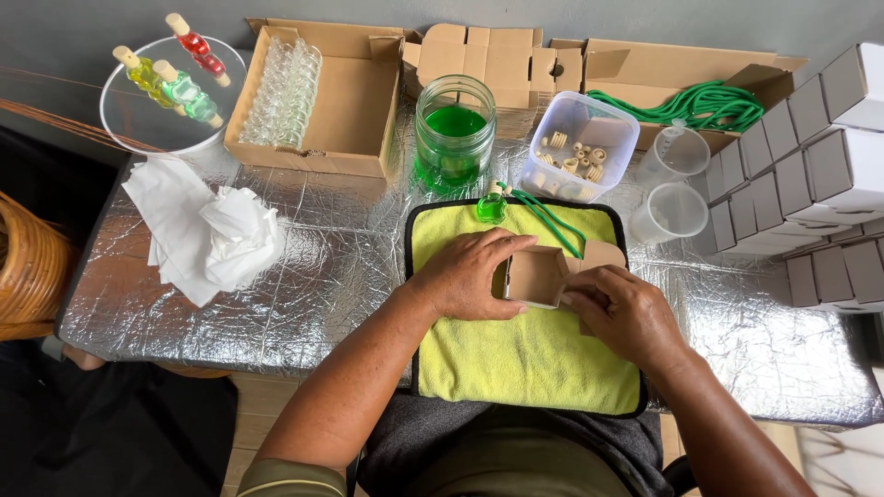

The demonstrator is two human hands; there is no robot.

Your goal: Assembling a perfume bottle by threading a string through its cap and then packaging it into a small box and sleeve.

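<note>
A small brown cardboard box (537,276) sits open-side up between both hands, over the middle of a yellow-green cloth (525,354) that lies on the near edge of the worktop (304,276). The left hand (470,274) wraps the box's left side, its fingers clamped along the top and left wall. The right hand (624,311) holds the right side, fingers pinched on a loose flap of the box.

Just beyond the box, at the cloth's far edge, lies a small bottle (492,206) of green liquid with a green cord (552,219) trailing to the right across the cloth. Behind it stands a glass jar (454,133) partly filled with green liquid, and beside that a clear plastic tub (580,147) holding small wooden rings. Two empty plastic cups (674,182) lie on their sides to the right, near stacked small boxes (810,166).

Further back, a stack of flat cardboard blanks (488,60) and a carton with a coil of green cord (700,103). To the left, an open carton (313,97) holds a row of empty clear bottles. A round clear tray (170,129) carries three filled bottles, yellow, green and red. Crumpled white paper (212,235) lies on the silver foil covering, with a wicker basket (28,267) at the far left.
</note>
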